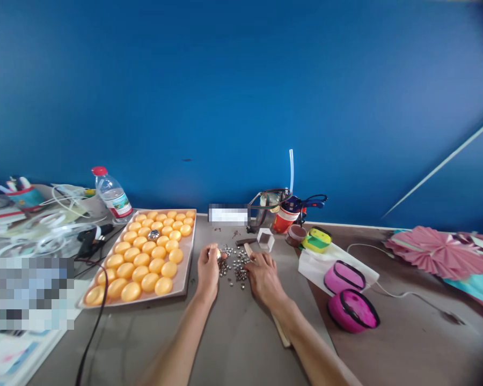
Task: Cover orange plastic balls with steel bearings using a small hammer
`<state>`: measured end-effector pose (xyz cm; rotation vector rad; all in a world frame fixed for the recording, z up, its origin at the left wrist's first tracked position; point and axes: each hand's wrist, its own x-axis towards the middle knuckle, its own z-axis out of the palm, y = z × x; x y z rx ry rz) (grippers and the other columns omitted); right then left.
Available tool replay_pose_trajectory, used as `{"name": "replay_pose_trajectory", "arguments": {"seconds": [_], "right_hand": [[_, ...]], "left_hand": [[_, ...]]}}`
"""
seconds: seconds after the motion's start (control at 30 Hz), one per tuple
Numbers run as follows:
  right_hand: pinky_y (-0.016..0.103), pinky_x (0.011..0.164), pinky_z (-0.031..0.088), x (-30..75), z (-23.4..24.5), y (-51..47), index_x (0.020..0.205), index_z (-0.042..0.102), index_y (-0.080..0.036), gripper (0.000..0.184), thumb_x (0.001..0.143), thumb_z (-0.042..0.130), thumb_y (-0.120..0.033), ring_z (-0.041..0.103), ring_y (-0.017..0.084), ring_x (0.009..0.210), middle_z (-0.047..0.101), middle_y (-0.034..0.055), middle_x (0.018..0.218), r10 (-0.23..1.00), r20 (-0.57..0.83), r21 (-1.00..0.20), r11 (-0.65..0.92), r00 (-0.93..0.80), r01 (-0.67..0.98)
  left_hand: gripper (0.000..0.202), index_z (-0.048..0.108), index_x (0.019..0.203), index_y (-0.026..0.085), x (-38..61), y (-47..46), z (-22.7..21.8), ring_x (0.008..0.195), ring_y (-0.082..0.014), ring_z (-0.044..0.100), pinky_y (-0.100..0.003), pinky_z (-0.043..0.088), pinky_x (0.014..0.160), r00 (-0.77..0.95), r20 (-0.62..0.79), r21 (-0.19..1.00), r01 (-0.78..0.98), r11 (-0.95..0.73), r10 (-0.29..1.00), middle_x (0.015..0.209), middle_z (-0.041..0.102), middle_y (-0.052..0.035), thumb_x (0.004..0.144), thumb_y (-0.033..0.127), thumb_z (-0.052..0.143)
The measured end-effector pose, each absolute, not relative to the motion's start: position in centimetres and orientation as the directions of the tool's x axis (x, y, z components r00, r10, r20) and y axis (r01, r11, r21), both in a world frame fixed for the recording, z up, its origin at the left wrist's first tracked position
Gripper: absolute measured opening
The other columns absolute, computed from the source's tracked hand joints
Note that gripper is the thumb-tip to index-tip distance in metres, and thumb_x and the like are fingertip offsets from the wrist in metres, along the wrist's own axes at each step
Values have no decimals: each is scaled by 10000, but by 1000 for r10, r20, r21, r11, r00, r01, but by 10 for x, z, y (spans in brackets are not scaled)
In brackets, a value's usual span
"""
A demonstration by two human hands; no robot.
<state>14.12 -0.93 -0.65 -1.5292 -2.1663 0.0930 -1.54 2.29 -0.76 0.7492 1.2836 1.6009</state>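
My left hand (208, 272) is closed, thumb and fingers pinched around a small rounded piece (219, 254) that shows pale and shiny at the fingertips. Most of that piece is hidden by the hand. Close by lies a loose heap of small silvery beads or studs (240, 264) on the grey mat (241, 338). My right hand (263, 274) rests at the heap's right side with its fingers bent down and fingertips among the pieces. Whether it pinches one cannot be made out. Under this hand runs a wooden stick (282, 333), visible above and below it.
Left stands a white tray (190, 252) of orange half-domes (140, 273), one covered in silver pieces (153, 235). Behind it is a water bottle (115, 195). A hexagonal white box (265, 239), red paper cup (285, 220) and pink bands (352, 311) lie right. A black cable (92, 332) crosses the left.
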Motion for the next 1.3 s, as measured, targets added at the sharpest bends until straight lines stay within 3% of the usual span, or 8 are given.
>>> {"name": "replay_pose_trajectory", "arguments": {"seconds": [0.17,0.3,0.4,0.5,0.63,0.77,0.93,1.3], "right_hand": [[323,762,340,145,-10,-5,786,677,-213,200,813,492,-139,453,205,887,580,57,885,881,427,-428,396,-204,812],[339,796,363,146,-6,-2,783,668,-199,176,806,498,-158,509,194,836,619,52,827,874,467,-608,430,-138,668],[326,791,391,142,-1,-4,783,647,-198,164,799,485,-175,552,182,796,638,43,797,919,385,-799,377,-82,468],[284,707,416,138,4,-7,789,621,-192,108,772,518,-221,556,165,726,628,24,757,968,251,-934,242,4,261],[249,623,400,133,8,-9,744,595,-184,105,706,613,-280,517,137,639,587,-3,674,992,118,-992,119,40,-37],[235,586,368,128,11,-11,683,598,-179,169,655,686,-321,463,115,600,554,-12,637,995,98,-968,90,-20,-235],[232,597,360,125,15,-14,679,605,-182,165,671,679,-329,443,118,616,518,-14,647,994,103,-973,96,-26,-208],[249,712,392,127,6,-8,715,610,-184,74,731,574,-247,508,141,726,534,-6,740,981,190,-982,190,45,9]], "left_hand": [[286,600,856,177,-17,23,-8,643,-145,600,-252,418,627,-386,-68,963,-265,-41,920,716,574,10,727,433,589],[314,603,883,175,-18,21,-6,625,-145,585,-253,427,603,-381,-21,961,-263,-87,925,715,588,-8,739,452,576],[339,594,921,171,-17,18,-1,584,-127,559,-246,424,574,-307,0,924,-365,-118,952,722,609,-19,761,467,553],[358,579,947,167,-14,16,6,544,-113,541,-246,419,549,-125,-78,802,-597,-12,989,749,618,-22,778,480,537],[265,602,902,143,-12,15,13,622,-130,575,-260,451,626,79,-140,628,-764,150,987,751,628,-40,763,368,591],[253,623,986,148,-13,13,15,728,-144,598,-268,452,718,199,-141,588,-771,244,970,839,654,-48,750,234,593],[339,616,1082,175,-12,10,14,831,-152,600,-289,425,809,284,-111,624,-726,289,952,918,669,-48,743,181,615],[271,655,1003,172,-9,5,8,889,-158,593,-303,399,879,348,-12,702,-665,256,937,944,674,-56,733,182,668]]}}
